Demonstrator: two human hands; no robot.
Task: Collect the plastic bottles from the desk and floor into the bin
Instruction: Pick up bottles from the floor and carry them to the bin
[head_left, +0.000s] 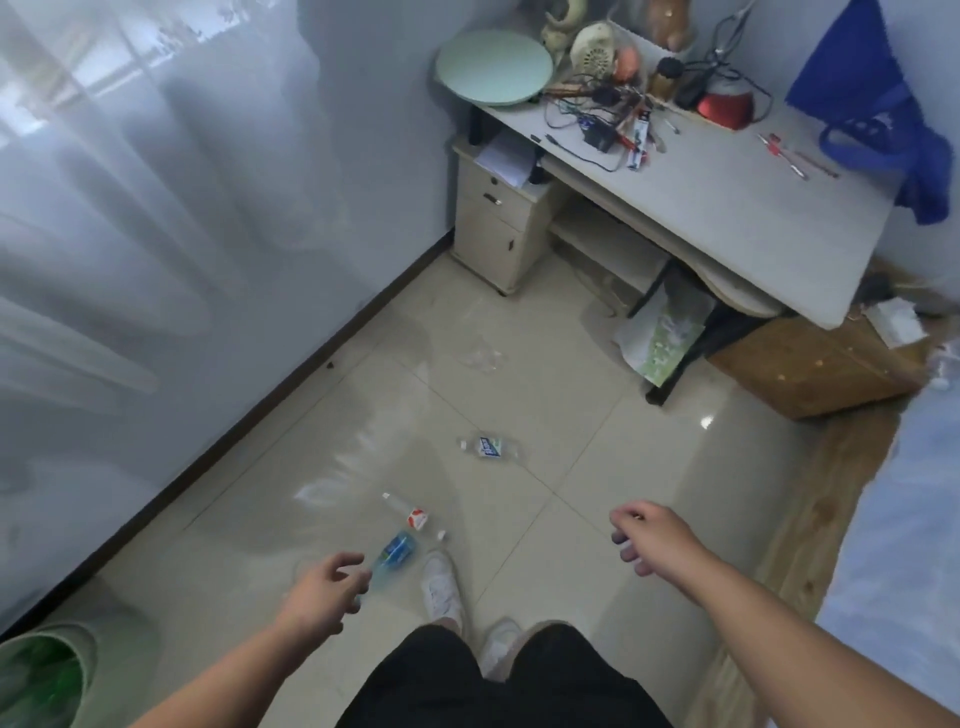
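Three plastic bottles show on the tiled floor: a clear one with a blue-white label, a red-and-white labelled one lying nearer, and a crumpled clear one farther off near the desk. My left hand pinches the end of a fourth, blue-labelled bottle between thumb and fingers, though blur softens the contact. My right hand hangs loosely curled and holds nothing. The green bin stands at the bottom left with green plastic inside. No bottle is plainly visible on the desk.
The desk carries cables, tools, a red object and a round green tray; a blue bag hangs at its right. A drawer unit stands below. A wooden box and bed edge are on the right, curtains on the left.
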